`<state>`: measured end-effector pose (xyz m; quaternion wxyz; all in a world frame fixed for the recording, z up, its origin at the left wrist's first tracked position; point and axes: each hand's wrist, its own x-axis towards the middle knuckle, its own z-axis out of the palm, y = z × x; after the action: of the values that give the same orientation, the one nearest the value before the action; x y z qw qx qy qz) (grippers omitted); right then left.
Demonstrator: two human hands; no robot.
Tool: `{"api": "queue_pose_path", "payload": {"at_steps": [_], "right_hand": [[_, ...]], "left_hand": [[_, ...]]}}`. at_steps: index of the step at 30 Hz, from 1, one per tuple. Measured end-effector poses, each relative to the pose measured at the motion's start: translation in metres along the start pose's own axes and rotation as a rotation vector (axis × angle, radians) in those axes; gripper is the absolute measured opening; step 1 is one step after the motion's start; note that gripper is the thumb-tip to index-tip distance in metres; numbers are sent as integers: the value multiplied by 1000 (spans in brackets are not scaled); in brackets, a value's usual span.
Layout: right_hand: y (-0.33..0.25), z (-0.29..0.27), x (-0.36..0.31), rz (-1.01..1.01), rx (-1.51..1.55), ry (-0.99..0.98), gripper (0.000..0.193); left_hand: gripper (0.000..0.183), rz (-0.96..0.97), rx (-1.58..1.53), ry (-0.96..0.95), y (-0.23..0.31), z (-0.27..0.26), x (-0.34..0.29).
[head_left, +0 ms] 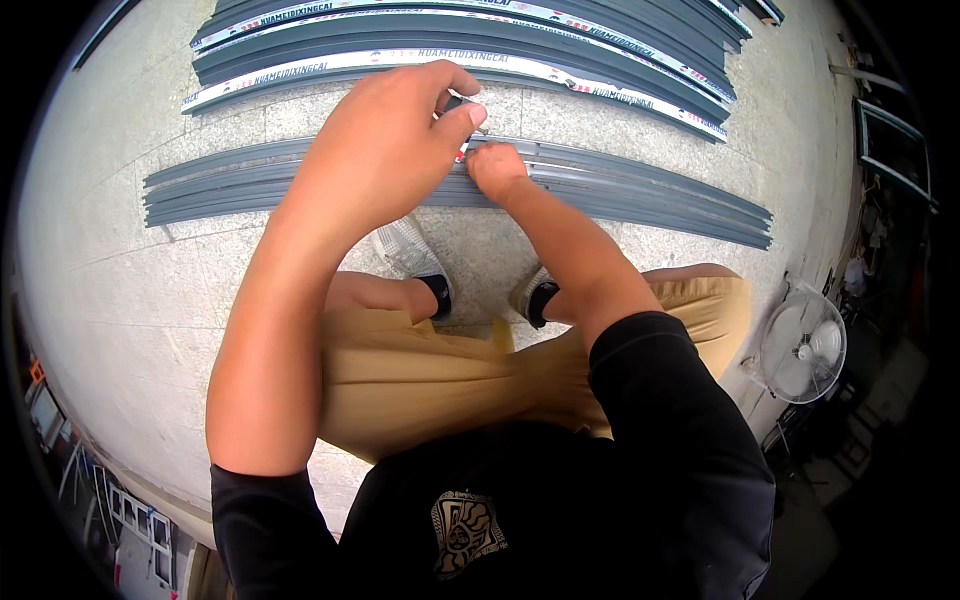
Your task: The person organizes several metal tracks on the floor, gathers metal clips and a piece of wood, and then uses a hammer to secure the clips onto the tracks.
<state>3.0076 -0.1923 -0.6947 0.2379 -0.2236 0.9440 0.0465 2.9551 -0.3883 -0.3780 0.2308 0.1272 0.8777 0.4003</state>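
Note:
My left hand (395, 135) is raised over the near row of grey metal profiles (640, 195), with thumb and fingers closed on a small dark object (456, 103). Most of that object is hidden in the grip, so its kind does not show. Lower and to the right, my right hand (497, 168) is closed in a fist at the profiles; what its fingers hold is hidden. Between the two hands shows a short bit of white strip with red and blue marks (463, 150). The near profiles lie side by side across the floor, just beyond my shoes (412, 250).
Farther off lies a larger stack of dark grey profiles (450, 38), some covered with white printed film (340, 66). A round floor fan (803, 346) stands at the right. Framed pieces (140, 520) lean at the lower left. Pale stone flooring (110, 270) lies around the profiles.

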Motion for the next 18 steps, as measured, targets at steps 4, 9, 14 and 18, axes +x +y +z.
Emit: {"api": "queue_pose_path", "payload": {"at_steps": [4, 9, 14, 18], "right_hand": [[-26, -18, 1, 188, 391, -47, 22], [-9, 5, 3, 99, 278, 98, 24], [-4, 11, 5, -3, 291, 128, 28], [30, -1, -2, -105, 463, 97, 33]], "left_hand": [[36, 88, 132, 57, -4, 1, -2], [35, 108, 132, -7, 4, 13, 11], [29, 42, 78, -45, 1, 8, 11], [18, 20, 163, -7, -4, 19, 18]]}}
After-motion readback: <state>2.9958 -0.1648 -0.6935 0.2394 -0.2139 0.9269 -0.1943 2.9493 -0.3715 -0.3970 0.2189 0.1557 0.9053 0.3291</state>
